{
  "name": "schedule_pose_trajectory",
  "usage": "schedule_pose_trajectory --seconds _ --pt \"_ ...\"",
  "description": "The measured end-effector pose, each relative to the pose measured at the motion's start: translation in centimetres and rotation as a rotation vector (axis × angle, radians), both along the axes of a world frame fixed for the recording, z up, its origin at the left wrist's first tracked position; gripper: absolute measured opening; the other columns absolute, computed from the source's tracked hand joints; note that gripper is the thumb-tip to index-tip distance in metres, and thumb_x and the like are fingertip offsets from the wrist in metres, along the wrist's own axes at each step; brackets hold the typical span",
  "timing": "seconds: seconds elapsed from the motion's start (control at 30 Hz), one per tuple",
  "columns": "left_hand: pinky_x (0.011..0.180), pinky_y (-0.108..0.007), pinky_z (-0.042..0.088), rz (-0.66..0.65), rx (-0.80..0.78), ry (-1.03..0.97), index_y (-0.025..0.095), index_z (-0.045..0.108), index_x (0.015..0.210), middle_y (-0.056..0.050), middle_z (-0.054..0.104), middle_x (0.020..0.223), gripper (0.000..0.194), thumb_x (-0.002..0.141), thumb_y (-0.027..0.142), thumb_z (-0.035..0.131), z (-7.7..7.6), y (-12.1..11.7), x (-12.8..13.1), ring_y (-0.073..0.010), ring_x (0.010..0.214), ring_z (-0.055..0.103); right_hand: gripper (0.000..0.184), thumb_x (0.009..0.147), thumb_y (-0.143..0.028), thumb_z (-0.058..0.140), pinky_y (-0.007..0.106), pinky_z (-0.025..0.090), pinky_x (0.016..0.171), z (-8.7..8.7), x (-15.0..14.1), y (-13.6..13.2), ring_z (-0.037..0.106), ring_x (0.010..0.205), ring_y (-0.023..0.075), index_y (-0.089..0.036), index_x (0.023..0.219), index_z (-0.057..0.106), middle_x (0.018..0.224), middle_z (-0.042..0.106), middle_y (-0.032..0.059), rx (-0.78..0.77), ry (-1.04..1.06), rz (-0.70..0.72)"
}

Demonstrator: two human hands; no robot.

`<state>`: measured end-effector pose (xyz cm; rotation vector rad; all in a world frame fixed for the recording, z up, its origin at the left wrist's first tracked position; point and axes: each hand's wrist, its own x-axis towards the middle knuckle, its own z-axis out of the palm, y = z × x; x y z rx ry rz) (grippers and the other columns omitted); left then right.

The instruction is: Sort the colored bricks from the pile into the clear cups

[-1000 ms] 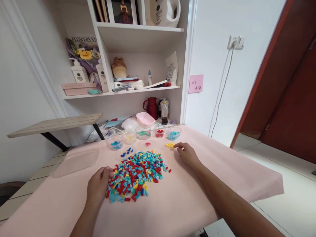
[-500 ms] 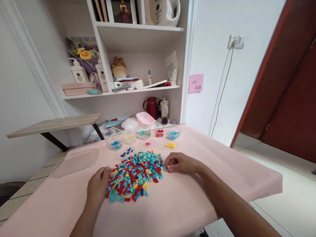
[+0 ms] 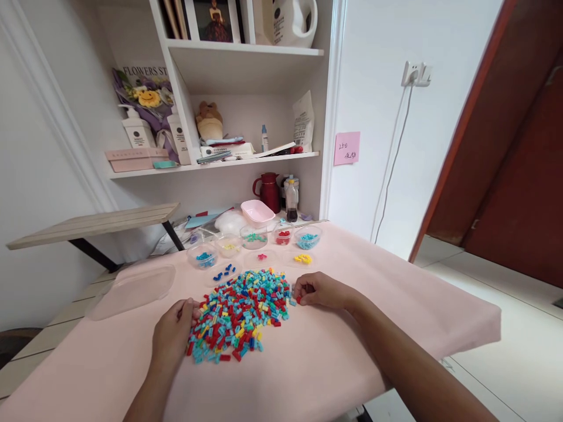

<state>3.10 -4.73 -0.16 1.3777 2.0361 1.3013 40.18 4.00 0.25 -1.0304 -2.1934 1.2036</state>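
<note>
A heap of small toy building bricks (image 3: 240,310) in light blue, red, yellow, green and dark blue lies on the pink-covered table. My left hand (image 3: 173,328) rests at the heap's left edge, fingers curled together; whatever they hold, if anything, is hidden. At the right edge, my right hand (image 3: 321,290) pinches a red brick (image 3: 299,299) between thumb and fingers, low over the cloth. Behind the heap stand clear tubs of sorted bricks: light blue (image 3: 308,240), red (image 3: 282,237), green (image 3: 254,237) and blue (image 3: 204,259).
Shallow clear lids hold yellow bricks (image 3: 302,258), pink bricks (image 3: 262,257) and dark blue bricks (image 3: 224,272). A large clear lid (image 3: 134,292) lies at left. Farther back are a pink basin (image 3: 258,212), a red jug (image 3: 269,192) and a bottle (image 3: 291,201).
My right hand stays at the heap's right edge, its fingertips shifted slightly around the red brick. My left hand has hardly moved. The whole view has shifted a little.
</note>
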Motion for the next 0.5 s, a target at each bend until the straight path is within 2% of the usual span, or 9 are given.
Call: schedule_pose_trajectory --seconds 0.27,0.5 --pt "0.062 -0.029 0.048 -0.004 0.003 0.003 0.022 0.070 0.080 -0.001 0.073 0.073 0.041 0.076 0.057 0.049 -0.12 0.02 -0.08 -0.0195 0.065 0.064 0.015 0.065 -0.020 0.068 0.022 0.039 0.059 0.35 -0.06 -0.26 0.054 0.067 0.0129 -0.018 0.080 0.067 0.074 0.064 -0.0008 0.097 -0.044 -0.052" --pt "0.064 -0.029 0.047 -0.013 -0.013 0.014 0.022 0.069 0.082 -0.002 0.073 0.076 0.042 0.077 0.057 0.047 -0.39 0.16 -0.33 -0.0201 0.067 0.063 0.007 0.068 -0.018 0.063 0.022 0.038 0.059 0.22 -0.21 -0.29 0.054 0.066 0.0122 -0.018 0.075 0.064 0.073 0.065 -0.0010 0.073 0.005 -0.059"
